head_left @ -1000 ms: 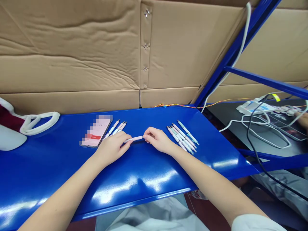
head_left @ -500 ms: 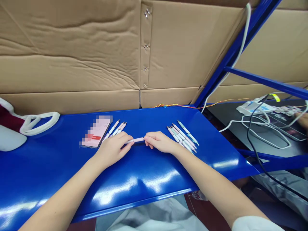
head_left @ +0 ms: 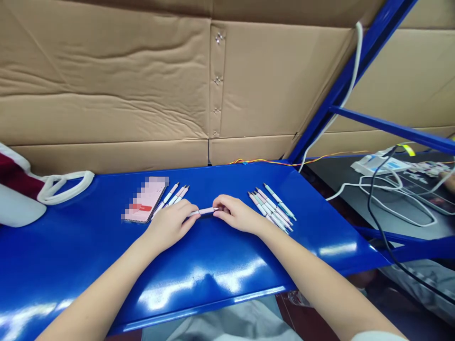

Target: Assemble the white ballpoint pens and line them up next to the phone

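Note:
A pink and white pen (head_left: pixel 206 210) lies level between my two hands, just over the blue table. My left hand (head_left: pixel 174 219) is closed on its white end. The fingers of my right hand (head_left: pixel 236 213) pinch the other end, around the dark tip. Several pens (head_left: pixel 172 193) lie partly behind my left hand, beside a pink phone (head_left: pixel 147 203) whose screen is pixelated. To the right of my right hand is a bunch of several pens (head_left: pixel 272 206) in pink, white and pale green, lying side by side at a slant.
The blue table (head_left: pixel 206 251) ends in a raised front edge. Brown cardboard (head_left: pixel 142 94) stands behind it. At far left are a white and dark red item with a looped strap (head_left: pixel 67 187). A blue frame (head_left: pixel 320 123), white cable (head_left: pixel 401 208) and black cable (head_left: pixel 377 213) are at right, near another person's hand (head_left: pixel 450 182).
The view has tilted up slightly, so everything sits a little lower. Both hands stay on the pen; my right fingers have shifted slightly at its tip, which now shows.

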Demonstrator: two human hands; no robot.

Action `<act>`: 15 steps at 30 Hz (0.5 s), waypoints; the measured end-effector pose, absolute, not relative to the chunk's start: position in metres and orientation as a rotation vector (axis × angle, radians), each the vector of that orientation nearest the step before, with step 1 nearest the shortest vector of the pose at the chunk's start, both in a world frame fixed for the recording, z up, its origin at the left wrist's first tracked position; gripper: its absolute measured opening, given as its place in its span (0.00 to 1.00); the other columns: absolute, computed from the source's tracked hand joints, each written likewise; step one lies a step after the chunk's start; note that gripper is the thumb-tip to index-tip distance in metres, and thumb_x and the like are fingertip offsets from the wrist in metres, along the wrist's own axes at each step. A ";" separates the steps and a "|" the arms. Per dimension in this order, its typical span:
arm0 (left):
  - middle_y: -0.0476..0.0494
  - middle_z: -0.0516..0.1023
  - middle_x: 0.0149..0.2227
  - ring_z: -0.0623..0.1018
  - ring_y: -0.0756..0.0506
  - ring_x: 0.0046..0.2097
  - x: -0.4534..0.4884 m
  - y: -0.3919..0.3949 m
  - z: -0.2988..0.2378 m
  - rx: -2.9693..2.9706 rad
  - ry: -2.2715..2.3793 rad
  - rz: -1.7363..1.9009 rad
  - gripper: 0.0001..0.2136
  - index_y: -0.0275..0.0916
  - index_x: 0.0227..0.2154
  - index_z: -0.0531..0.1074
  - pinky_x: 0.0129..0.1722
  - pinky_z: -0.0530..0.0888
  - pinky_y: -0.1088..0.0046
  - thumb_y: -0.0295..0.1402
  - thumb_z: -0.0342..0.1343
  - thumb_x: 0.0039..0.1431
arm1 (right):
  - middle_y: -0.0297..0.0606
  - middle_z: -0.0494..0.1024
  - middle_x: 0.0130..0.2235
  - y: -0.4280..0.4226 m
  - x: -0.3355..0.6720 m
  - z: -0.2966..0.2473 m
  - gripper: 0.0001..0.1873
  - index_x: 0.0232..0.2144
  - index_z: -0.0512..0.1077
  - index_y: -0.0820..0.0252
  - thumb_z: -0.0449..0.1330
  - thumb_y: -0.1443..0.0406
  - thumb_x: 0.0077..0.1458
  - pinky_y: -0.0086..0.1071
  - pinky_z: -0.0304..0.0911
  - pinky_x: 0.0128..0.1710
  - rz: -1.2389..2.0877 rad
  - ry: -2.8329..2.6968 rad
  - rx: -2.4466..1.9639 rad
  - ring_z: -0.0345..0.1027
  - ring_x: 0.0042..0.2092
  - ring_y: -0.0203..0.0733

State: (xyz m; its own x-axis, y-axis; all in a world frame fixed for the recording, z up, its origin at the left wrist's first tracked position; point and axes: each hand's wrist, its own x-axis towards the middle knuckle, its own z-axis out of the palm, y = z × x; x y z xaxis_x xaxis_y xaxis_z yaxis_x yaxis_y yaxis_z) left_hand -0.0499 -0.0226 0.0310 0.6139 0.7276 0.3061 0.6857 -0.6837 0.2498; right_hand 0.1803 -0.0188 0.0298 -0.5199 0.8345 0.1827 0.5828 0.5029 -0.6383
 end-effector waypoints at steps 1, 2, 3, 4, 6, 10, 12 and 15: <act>0.47 0.74 0.37 0.74 0.49 0.35 -0.050 -0.022 0.031 2.721 1.199 0.585 0.12 0.41 0.38 0.71 0.35 0.70 0.73 0.37 0.43 0.64 | 0.36 0.72 0.34 -0.019 0.180 0.029 0.07 0.35 0.69 0.60 0.53 0.64 0.59 0.29 0.58 0.37 0.696 -2.290 -1.141 0.64 0.36 0.37; 0.47 0.74 0.37 0.74 0.49 0.36 -0.050 -0.022 0.031 2.720 1.195 0.582 0.12 0.41 0.39 0.71 0.36 0.70 0.72 0.37 0.43 0.64 | 0.36 0.72 0.34 -0.019 0.180 0.029 0.08 0.34 0.69 0.60 0.51 0.64 0.60 0.30 0.58 0.38 0.692 -2.306 -1.137 0.65 0.36 0.37; 0.46 0.74 0.37 0.75 0.48 0.36 -0.049 -0.022 0.031 2.719 1.193 0.579 0.12 0.41 0.39 0.71 0.36 0.71 0.72 0.38 0.43 0.64 | 0.36 0.72 0.34 -0.018 0.180 0.030 0.10 0.32 0.69 0.60 0.49 0.64 0.61 0.30 0.58 0.38 0.692 -2.317 -1.148 0.65 0.36 0.37; 0.46 0.74 0.37 0.74 0.48 0.36 -0.049 -0.023 0.031 2.719 1.191 0.577 0.12 0.41 0.39 0.71 0.37 0.71 0.72 0.38 0.43 0.64 | 0.36 0.72 0.34 -0.019 0.180 0.030 0.11 0.31 0.69 0.60 0.48 0.64 0.62 0.30 0.58 0.38 0.696 -2.321 -1.167 0.65 0.36 0.37; 0.46 0.74 0.37 0.74 0.48 0.36 -0.048 -0.023 0.032 2.714 1.196 0.579 0.12 0.41 0.38 0.71 0.36 0.71 0.72 0.38 0.43 0.64 | 0.36 0.71 0.34 -0.019 0.181 0.031 0.10 0.33 0.68 0.60 0.50 0.62 0.61 0.30 0.58 0.37 0.693 -2.303 -1.186 0.64 0.36 0.37; 0.46 0.74 0.37 0.75 0.48 0.36 -0.047 -0.024 0.032 2.701 1.200 0.555 0.12 0.41 0.39 0.71 0.37 0.71 0.71 0.37 0.44 0.64 | 0.37 0.69 0.38 -0.020 0.183 0.029 0.06 0.36 0.67 0.58 0.51 0.64 0.60 0.30 0.59 0.39 0.642 -2.295 -1.143 0.63 0.38 0.37; 0.46 0.74 0.38 0.75 0.48 0.37 -0.047 -0.024 0.031 2.711 1.188 0.540 0.12 0.41 0.41 0.71 0.39 0.71 0.70 0.36 0.43 0.65 | 0.37 0.68 0.37 -0.019 0.183 0.026 0.08 0.36 0.67 0.58 0.49 0.64 0.62 0.30 0.58 0.40 0.613 -2.316 -1.152 0.63 0.38 0.37; 0.45 0.74 0.39 0.75 0.47 0.38 -0.046 -0.025 0.030 2.728 1.194 0.525 0.12 0.41 0.40 0.71 0.40 0.71 0.70 0.36 0.42 0.65 | 0.37 0.68 0.35 -0.016 0.182 0.021 0.11 0.35 0.68 0.60 0.47 0.64 0.63 0.30 0.58 0.39 0.572 -2.361 -1.160 0.63 0.37 0.37</act>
